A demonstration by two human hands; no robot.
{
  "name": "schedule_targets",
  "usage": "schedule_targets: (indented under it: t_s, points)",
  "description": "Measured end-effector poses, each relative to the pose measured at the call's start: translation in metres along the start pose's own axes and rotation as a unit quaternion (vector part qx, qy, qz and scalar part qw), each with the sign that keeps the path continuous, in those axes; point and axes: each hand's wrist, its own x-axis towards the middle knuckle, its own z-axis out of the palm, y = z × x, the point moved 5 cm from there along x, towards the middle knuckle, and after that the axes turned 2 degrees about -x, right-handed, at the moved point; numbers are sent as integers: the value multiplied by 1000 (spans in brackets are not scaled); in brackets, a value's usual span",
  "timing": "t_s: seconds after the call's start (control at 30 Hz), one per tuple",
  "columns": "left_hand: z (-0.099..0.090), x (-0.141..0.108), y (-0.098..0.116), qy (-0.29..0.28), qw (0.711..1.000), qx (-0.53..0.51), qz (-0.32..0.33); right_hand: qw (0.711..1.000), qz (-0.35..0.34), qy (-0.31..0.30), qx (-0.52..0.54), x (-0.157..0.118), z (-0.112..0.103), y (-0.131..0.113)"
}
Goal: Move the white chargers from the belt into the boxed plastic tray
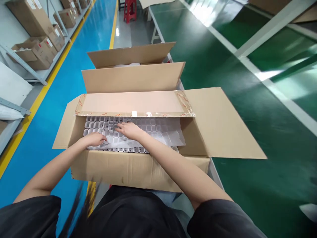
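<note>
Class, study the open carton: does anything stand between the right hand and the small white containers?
Yes, apparently: a translucent sheet covers many small white containers, seemingly reaching beneath the right hand. Some at the left of the carton lie uncovered.

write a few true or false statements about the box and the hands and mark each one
1. The left hand and right hand both reach into the open cardboard box. True.
2. Nothing lies over the small containers. False: a translucent sheet covers many of them, though some at the left are bare.
3. A red stool shows beyond the box, near the picture's top edge. True.
4. The person's sleeves are white. False: the person wears black sleeves.
5. The box's right side flap is folded outward. True.
</note>
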Motion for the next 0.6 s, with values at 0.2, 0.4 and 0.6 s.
schedule_targets:
  t_s: [0.2,0.4,0.6]
  points:
    - [14,-34,-50,-78,993,16,-91,999,-41,-22,-23,47,10,0]
    - [30,-37,-39,-133,988,32,-77,997,-70,-34,-28,51,16,10]
    - [19,-47,-32,-104,990,25,-93,984,-176,-28,-19,37,0,-40]
